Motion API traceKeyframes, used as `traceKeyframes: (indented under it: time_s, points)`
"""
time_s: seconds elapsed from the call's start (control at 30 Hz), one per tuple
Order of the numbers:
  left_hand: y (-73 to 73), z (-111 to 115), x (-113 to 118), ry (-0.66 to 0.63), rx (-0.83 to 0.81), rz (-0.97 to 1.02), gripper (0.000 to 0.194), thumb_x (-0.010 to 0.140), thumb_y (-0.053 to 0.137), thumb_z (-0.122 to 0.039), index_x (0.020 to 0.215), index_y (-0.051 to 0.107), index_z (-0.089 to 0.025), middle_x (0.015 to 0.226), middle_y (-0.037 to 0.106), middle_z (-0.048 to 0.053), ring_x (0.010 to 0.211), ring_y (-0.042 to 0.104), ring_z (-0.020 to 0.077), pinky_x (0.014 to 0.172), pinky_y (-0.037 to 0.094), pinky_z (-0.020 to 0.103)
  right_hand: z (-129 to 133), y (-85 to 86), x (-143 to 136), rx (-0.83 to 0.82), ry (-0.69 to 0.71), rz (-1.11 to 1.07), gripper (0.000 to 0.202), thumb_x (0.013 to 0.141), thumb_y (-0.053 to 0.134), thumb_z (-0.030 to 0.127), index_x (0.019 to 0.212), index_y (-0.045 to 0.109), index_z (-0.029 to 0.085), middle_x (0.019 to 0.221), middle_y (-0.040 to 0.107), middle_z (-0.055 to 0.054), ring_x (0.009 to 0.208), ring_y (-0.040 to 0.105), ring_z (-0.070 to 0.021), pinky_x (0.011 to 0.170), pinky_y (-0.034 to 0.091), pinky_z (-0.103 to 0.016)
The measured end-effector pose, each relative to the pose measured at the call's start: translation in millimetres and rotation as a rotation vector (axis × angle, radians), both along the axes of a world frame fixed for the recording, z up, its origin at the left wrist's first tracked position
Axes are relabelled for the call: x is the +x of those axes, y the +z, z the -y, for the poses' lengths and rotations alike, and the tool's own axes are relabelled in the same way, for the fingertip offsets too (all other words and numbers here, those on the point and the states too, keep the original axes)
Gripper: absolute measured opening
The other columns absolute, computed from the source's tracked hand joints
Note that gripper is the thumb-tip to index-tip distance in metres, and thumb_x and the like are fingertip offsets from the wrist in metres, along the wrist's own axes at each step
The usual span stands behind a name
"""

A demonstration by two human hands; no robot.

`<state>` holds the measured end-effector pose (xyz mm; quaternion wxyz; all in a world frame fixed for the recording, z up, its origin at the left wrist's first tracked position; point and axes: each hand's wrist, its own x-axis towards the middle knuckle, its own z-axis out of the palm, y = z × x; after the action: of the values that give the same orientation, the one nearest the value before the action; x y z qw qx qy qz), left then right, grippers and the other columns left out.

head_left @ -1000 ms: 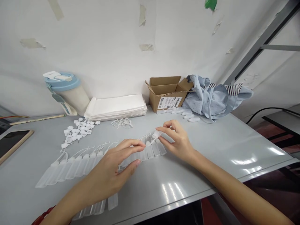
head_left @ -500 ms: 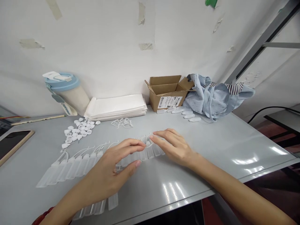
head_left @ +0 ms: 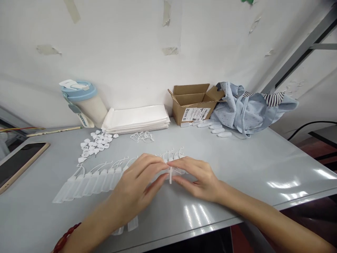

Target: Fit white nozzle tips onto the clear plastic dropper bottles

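Observation:
My left hand (head_left: 140, 177) and my right hand (head_left: 198, 175) meet at the middle of the grey table. Between their fingertips is a small white plastic piece (head_left: 170, 175), standing on end, its exact shape partly hidden. Behind and beside my hands lies a row of translucent tubes (head_left: 88, 182) with white caps and thin looped strings. More tubes (head_left: 133, 223) lie under my left forearm, mostly covered. A heap of small white caps (head_left: 96, 142) and a tangle of white loops (head_left: 142, 137) are farther back.
Along the wall stand a tumbler with a blue lid (head_left: 86, 102), stacked white sheets (head_left: 137, 117), an open cardboard box (head_left: 193, 105) and a light blue cloth bag (head_left: 244, 112). Small translucent tubes (head_left: 223, 134) lie before the box. A phone (head_left: 22, 161) is at the left.
My hands have come together at the fingertips, and a small white piece is now between them. The view has shifted slightly left.

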<state>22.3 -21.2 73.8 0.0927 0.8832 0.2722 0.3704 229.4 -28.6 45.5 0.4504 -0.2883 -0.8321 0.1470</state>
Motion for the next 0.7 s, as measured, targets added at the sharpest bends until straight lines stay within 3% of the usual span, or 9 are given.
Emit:
traceKeyframes:
  time_s: [0.13, 0.23, 0.33, 0.47, 0.6, 0.7]
  points:
    - [-6.2, -1.1, 0.9, -0.025, 0.372, -0.037, 0.028, 0.083, 0.059, 0.002, 0.108, 0.057, -0.01, 0.091, 0.066, 0.01, 0.089, 0.062, 0.0209, 0.075, 0.057, 0.035, 3.2, 3.4, -2.2, -0.272, -0.003, -0.153, 0.029, 0.081, 0.07, 0.023, 0.11, 0.065, 0.021, 0.087, 0.073, -0.004, 0.074, 0.067, -0.0157, 0.07, 0.057, -0.029]
    - [-8.2, -0.8, -1.7, -0.016, 0.509, -0.144, 0.028, 0.083, 0.06, 0.0, 0.11, 0.058, -0.008, 0.095, 0.068, 0.013, 0.095, 0.063, 0.0243, 0.079, 0.058, 0.039, 2.1, 6.2, -3.0, -0.575, 0.066, -0.326, 0.027, 0.077, 0.074, 0.028, 0.101, 0.067, 0.021, 0.083, 0.073, -0.003, 0.071, 0.067, -0.0157, 0.069, 0.057, -0.031]
    - [-7.6, 0.0, -2.2, -0.022, 0.515, -0.201, 0.028, 0.083, 0.062, -0.001, 0.11, 0.059, -0.006, 0.1, 0.067, 0.015, 0.099, 0.063, 0.0275, 0.082, 0.058, 0.042, -0.7, 9.7, -2.7, -0.899, 0.162, -0.521, 0.026, 0.074, 0.076, 0.029, 0.098, 0.067, 0.02, 0.082, 0.073, -0.002, 0.07, 0.069, -0.0154, 0.065, 0.056, -0.029]
    - [-3.7, 0.1, 2.3, -0.039, 0.478, -0.166, 0.028, 0.08, 0.064, 0.001, 0.107, 0.059, -0.003, 0.094, 0.068, 0.015, 0.092, 0.063, 0.0261, 0.079, 0.058, 0.04, -4.3, 12.4, -0.9, -1.114, 0.23, -0.623, 0.025, 0.073, 0.077, 0.028, 0.093, 0.065, 0.019, 0.076, 0.072, 0.0, 0.07, 0.07, -0.0156, 0.065, 0.055, -0.028]
    - [-0.2, -0.3, 2.6, -0.078, 0.21, -0.068, 0.03, 0.084, 0.058, 0.002, 0.112, 0.057, -0.01, 0.098, 0.065, 0.011, 0.093, 0.059, 0.0214, 0.079, 0.055, 0.036, -5.2, 10.7, -1.0, -1.14, 0.222, -0.634, 0.029, 0.073, 0.077, 0.03, 0.094, 0.062, 0.019, 0.075, 0.072, 0.0, 0.071, 0.071, -0.0167, 0.067, 0.055, -0.03]
    - [-0.5, -0.2, 0.1, -0.037, 0.106, -0.035, 0.031, 0.086, 0.057, -0.002, 0.114, 0.054, -0.015, 0.101, 0.063, 0.009, 0.094, 0.057, 0.0203, 0.079, 0.053, 0.036, -3.0, 8.5, -2.9, -1.014, 0.135, -0.561, 0.029, 0.072, 0.078, 0.03, 0.094, 0.061, 0.02, 0.079, 0.072, -0.001, 0.071, 0.07, -0.0159, 0.067, 0.054, -0.03]
